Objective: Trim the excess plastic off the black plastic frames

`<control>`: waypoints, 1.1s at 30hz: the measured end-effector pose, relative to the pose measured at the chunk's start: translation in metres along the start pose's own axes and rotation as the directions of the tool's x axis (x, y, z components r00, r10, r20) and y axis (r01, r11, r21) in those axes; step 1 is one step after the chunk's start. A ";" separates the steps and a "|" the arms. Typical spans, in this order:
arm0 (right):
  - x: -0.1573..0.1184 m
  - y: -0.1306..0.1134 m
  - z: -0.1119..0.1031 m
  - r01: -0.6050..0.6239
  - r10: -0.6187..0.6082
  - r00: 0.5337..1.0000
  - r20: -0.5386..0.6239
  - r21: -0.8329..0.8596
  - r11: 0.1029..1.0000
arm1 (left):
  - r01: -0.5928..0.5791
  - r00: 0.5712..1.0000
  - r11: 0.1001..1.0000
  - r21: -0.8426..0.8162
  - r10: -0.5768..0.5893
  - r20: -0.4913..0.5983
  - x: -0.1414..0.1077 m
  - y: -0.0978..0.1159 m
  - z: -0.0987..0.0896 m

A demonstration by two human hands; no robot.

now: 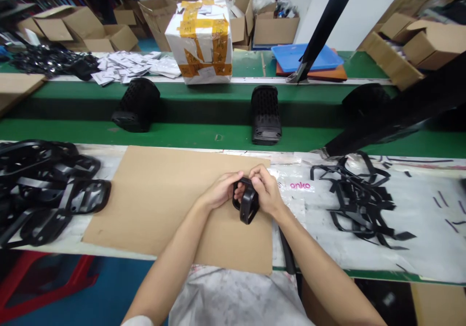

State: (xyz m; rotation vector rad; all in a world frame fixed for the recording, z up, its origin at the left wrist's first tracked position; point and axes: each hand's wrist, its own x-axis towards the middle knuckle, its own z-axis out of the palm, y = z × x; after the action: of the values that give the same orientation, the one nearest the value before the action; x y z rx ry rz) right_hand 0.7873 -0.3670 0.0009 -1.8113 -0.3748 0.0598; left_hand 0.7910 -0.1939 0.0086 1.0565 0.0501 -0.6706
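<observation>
Between my two hands is a black plastic frame (249, 203) with rounded openings, held just above a brown cardboard sheet (160, 195). My left hand (224, 190) grips its left side, with the thumb on the top edge and fingertips showing through the opening. My right hand (266, 190) is closed at its upper right corner, thumb and forefinger pinched there. Whether a small piece lies in that pinch I cannot make out. A heap of similar black frames (47, 190) lies to the left, and a tangle of thin black strips (360, 200) to the right.
Beyond the work table runs a green belt (204, 134) carrying black perforated housings (266, 115). A white taped box (202, 42), white packets (124, 66) and a blue tray (309, 58) stand farther back. A black slanted post (393, 107) crosses the right side.
</observation>
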 end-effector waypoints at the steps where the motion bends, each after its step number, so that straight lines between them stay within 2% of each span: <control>1: 0.002 0.000 0.001 0.018 -0.018 0.999 -0.030 -0.013 1.000 | -0.023 1.000 1.000 0.008 0.023 -0.007 0.001 -0.001 -0.001; 3: 0.007 -0.002 -0.001 0.080 -0.085 0.990 -0.113 -0.051 0.996 | -0.150 0.985 0.988 0.034 0.153 -0.083 0.003 -0.003 -0.003; 4: 0.009 -0.003 -0.004 0.111 -0.122 0.981 -0.152 -0.079 0.991 | -0.236 0.959 0.969 0.070 0.244 -0.146 0.004 -0.004 -0.005; 6: 0.013 -0.009 -0.016 0.113 -0.146 0.973 -0.182 -0.180 0.977 | -0.375 0.873 0.908 0.189 0.414 -0.259 0.005 -0.005 -0.009; 8: 0.010 -0.018 -0.034 0.024 -0.066 0.990 -0.124 -0.317 0.948 | -0.442 0.790 0.842 0.309 0.529 -0.310 0.006 -0.004 -0.013; 10: -0.002 -0.026 -0.052 -0.093 0.102 0.995 -0.003 -0.437 0.895 | -0.456 0.760 0.809 0.371 0.571 -0.311 0.005 -0.002 -0.014; 11: -0.012 -0.030 -0.060 -0.123 0.153 0.988 0.020 -0.497 0.859 | -0.449 0.771 0.806 0.385 0.568 -0.289 0.004 0.000 -0.015; 12: -0.024 -0.032 -0.065 -0.143 0.181 0.983 0.015 -0.551 0.822 | -0.430 0.801 0.811 0.397 0.545 -0.246 0.002 0.003 -0.014; 14: -0.050 -0.035 -0.069 -0.200 0.207 0.976 -0.059 -0.606 0.770 | -0.359 0.891 0.831 0.424 0.441 -0.111 -0.001 0.006 -0.012; 16: -0.077 -0.034 -0.064 -0.288 0.253 0.957 -0.144 -0.597 0.749 | -0.285 0.950 0.841 0.459 0.312 0.019 -0.004 0.008 -0.010; 17: -0.088 -0.032 -0.060 -0.337 0.296 0.940 -0.169 -0.588 0.735 | -0.262 0.962 0.840 0.474 0.269 0.055 -0.005 0.008 -0.010; 19: -0.107 -0.026 -0.051 -0.428 0.395 0.898 -0.192 -0.589 0.685 | -0.257 0.964 0.835 0.486 0.257 0.067 -0.006 0.008 -0.009; 22: -0.120 -0.017 -0.042 -0.505 0.446 0.858 -0.254 -0.576 0.643 | -0.316 0.937 0.820 0.477 0.349 0.021 -0.005 0.007 -0.011; 25: -0.121 -0.017 -0.048 -0.543 0.465 0.839 -0.281 -0.475 0.692 | -0.390 0.885 0.807 0.442 0.462 -0.061 -0.003 0.006 -0.011; 26: -0.121 -0.020 -0.052 -0.571 0.505 0.821 -0.267 -0.393 0.721 | -0.408 0.869 0.806 0.429 0.487 -0.089 -0.002 0.006 -0.011; 28: -0.121 -0.027 -0.061 -0.643 0.617 0.761 -0.199 -0.113 0.757 | -0.430 0.843 0.807 0.406 0.520 -0.140 0.000 0.004 -0.009; 30: -0.123 -0.036 -0.064 -0.672 0.697 0.710 -0.105 0.197 0.714 | -0.439 0.823 0.809 0.391 0.537 -0.187 0.002 0.001 -0.006; 31: -0.124 -0.040 -0.064 -0.667 0.713 0.698 -0.067 0.302 0.681 | -0.439 0.819 0.812 0.386 0.538 -0.201 0.003 0.000 -0.004; 33: -0.127 -0.046 -0.058 -0.652 0.715 0.699 -0.033 0.381 0.655 | -0.433 0.823 0.820 0.375 0.529 -0.206 0.005 -0.003 -0.001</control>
State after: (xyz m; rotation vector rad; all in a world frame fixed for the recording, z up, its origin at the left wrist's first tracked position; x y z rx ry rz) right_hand 0.6704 -0.4465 0.0404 -1.4948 0.4648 0.4660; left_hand 0.7933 -0.1965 0.0046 1.4082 -0.0659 -0.0369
